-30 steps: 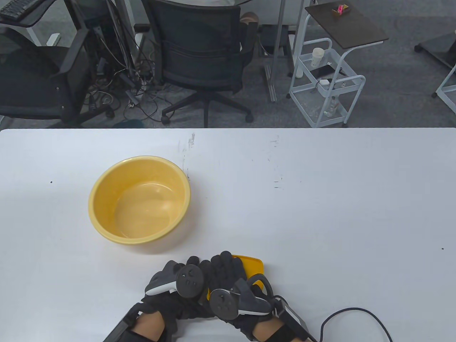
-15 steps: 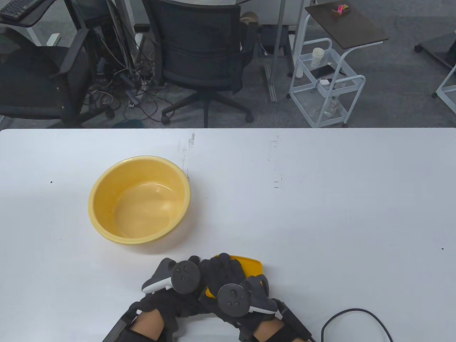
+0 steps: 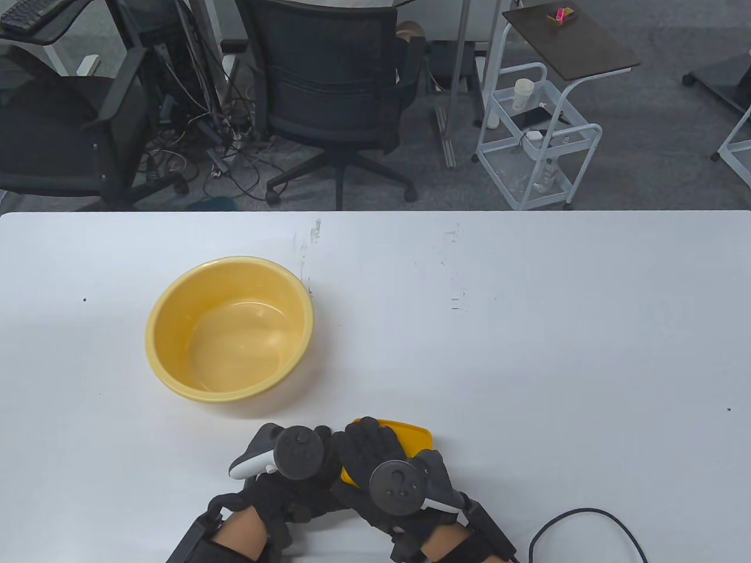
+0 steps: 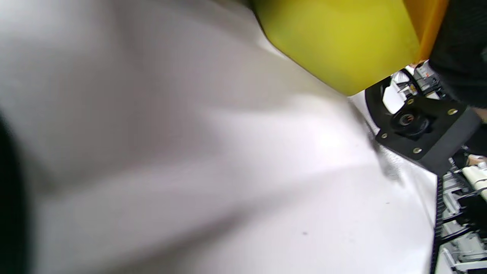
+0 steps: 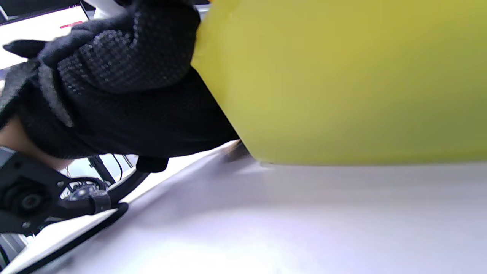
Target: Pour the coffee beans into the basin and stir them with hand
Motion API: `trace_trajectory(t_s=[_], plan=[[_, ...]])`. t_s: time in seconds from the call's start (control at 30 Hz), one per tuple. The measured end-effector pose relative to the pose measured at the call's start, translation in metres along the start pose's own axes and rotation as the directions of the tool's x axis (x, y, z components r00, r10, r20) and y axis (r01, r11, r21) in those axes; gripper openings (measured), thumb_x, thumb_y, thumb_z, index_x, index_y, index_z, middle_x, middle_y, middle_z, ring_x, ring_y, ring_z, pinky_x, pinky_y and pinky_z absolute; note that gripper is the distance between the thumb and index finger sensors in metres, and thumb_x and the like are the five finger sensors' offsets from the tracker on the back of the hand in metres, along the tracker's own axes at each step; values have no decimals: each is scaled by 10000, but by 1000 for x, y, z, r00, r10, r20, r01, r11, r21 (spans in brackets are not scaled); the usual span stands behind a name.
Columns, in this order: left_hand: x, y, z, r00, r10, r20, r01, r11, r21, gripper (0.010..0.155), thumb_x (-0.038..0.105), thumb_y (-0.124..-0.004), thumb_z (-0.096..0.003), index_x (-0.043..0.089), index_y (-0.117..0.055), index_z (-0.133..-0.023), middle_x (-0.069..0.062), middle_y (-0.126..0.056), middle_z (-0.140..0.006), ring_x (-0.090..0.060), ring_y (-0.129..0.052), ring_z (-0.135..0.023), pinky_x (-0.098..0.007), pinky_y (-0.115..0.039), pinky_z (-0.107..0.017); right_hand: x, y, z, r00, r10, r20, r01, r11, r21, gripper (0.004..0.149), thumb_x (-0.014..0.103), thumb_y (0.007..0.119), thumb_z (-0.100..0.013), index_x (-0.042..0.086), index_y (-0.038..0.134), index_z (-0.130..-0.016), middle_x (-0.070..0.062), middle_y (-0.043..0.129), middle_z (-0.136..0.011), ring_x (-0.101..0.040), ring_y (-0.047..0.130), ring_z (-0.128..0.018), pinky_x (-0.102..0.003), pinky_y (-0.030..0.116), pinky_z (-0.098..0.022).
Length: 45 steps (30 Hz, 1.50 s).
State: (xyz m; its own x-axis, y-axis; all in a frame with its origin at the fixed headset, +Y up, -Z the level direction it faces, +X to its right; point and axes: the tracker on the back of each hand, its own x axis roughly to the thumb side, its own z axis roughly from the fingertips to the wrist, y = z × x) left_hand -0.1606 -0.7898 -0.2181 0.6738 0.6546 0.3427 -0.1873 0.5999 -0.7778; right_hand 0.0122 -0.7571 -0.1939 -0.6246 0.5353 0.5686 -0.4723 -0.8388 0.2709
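Observation:
An empty yellow basin [image 3: 176, 311] stands left of centre on the white table [image 3: 528, 352]. Near the front edge sits a yellow container [image 3: 416, 437] with an orange-yellow lid; no coffee beans show. My right hand [image 3: 368, 441] lies over the lid, its fingers curled over the far left edge. My left hand [image 3: 320, 441] holds the container's left side. In the right wrist view the container [image 5: 342, 76] rests on the table with the left hand [image 5: 125, 72] curled against its wall. The left wrist view shows the container [image 4: 342, 42] from below its corner.
A black cable [image 3: 581, 519] loops on the table at the front right. Beyond the far table edge stand office chairs [image 3: 334, 88] and a white trolley [image 3: 537, 141].
Both wrists have rolled a little: the left tracker has shifted left, the right tracker up and to the right. The container and basin stay where they were.

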Motion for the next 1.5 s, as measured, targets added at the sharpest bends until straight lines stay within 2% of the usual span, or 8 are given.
trace_trajectory(t_s=[0.47,0.67,0.8,0.9,1.03,1.17,1.37,1.5], plan=[[11,-5,6,990,129,-56,-125,990,69,746,452,-422,-624,24,19,-1046,-244,-27,-1152,-449,88,-1025,-621,-16,-660,0,-2,0,1000,-24,10,25,999,-39,695,472,553,-532,-2,389,-1014,-264,406,-1013,-527,342,-962,-607,298,-692],[11,-6,6,991,116,-67,-113,992,54,745,480,-387,-623,29,38,-1038,-244,10,-1140,-462,112,-1008,-621,-6,-657,0,-32,10,998,-69,10,70,985,-160,712,494,564,-527,20,373,-1021,-250,417,-1022,-529,390,-970,-628,334,-693],[13,-6,6,990,116,-77,-111,991,70,745,470,-397,-623,16,23,-1039,-261,-7,-1136,-480,90,-1008,-630,-31,-663,-9,-73,31,996,-89,-15,77,919,-386,686,492,536,-531,43,396,-1030,-227,476,-1028,-515,464,-986,-678,360,-675],[12,-5,7,989,121,-82,-114,990,77,754,483,-408,-623,18,10,-1045,-260,-21,-1138,-479,80,-1013,-628,-40,-668,-35,-115,56,979,-154,-132,51,818,-573,669,509,499,-533,18,481,-987,-155,720,-888,-430,742,-856,-643,447,-662],[10,-3,8,985,146,-89,-136,985,110,885,673,-270,-552,6,9,-1064,-276,-18,-1149,-491,83,-1021,-637,-36,-671,-97,-148,95,833,-416,-365,43,706,-707,693,530,503,-535,-19,517,-957,-48,868,-608,-293,948,-518,-565,597,-608],[11,-4,4,981,80,-177,-52,987,155,861,656,-297,-567,18,-9,-1069,-265,-18,-1144,-496,76,-1018,-648,-47,-668,-146,-147,120,580,-582,-570,66,731,-680,729,522,530,-538,-50,431,-978,-65,869,-583,-292,959,-447,-547,629,-576],[21,-7,-3,960,105,-258,-52,977,205,785,512,-434,-616,-18,-46,-1046,-312,-40,-1100,-548,34,-991,-674,-93,-663,-186,-128,134,339,-805,-487,298,582,-756,765,508,530,-546,-70,296,-989,-110,794,-700,-343,907,-562,-591,563,-595],[21,-4,-1,951,109,-290,-43,973,225,713,427,-461,-620,5,-96,-1065,-294,-59,-1104,-539,25,-994,-672,-99,-664,-193,-123,135,323,-828,-458,320,551,-771,816,528,512,-547,-62,160,-987,-142,715,-786,-392,842,-653,-614,507,-611]])
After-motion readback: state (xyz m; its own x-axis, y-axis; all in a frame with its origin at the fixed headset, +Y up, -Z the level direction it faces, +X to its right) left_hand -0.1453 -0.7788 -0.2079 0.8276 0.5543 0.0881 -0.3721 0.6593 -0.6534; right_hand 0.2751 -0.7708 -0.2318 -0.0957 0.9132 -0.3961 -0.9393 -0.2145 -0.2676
